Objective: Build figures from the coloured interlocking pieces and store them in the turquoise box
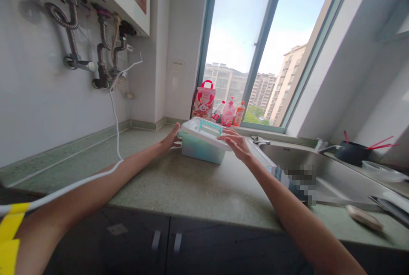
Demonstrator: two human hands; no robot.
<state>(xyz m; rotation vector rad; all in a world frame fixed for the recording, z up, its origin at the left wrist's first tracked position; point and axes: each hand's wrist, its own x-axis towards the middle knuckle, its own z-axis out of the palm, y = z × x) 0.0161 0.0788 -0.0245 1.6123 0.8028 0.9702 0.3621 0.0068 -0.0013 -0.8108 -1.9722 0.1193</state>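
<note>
A teal plastic box (203,151) stands on the speckled green countertop (179,185). On top of it lies a whitish lid (194,127) with a teal handle, tilted down toward the right. My left hand (171,138) is at the box's left end, its thumb up and its fingers apart against the side. At the right end my right hand (235,142) rests on the lid's edge with its fingers spread. What the box holds cannot be made out.
Behind the box, a red-and-pink bag (203,102), a pink pump bottle (228,113) and an orange bottle (239,114) stand by the window. To the right are a steel sink (338,177), a dark pot (353,152) and a clear bowl (383,171). A white cable (116,126) hangs at left.
</note>
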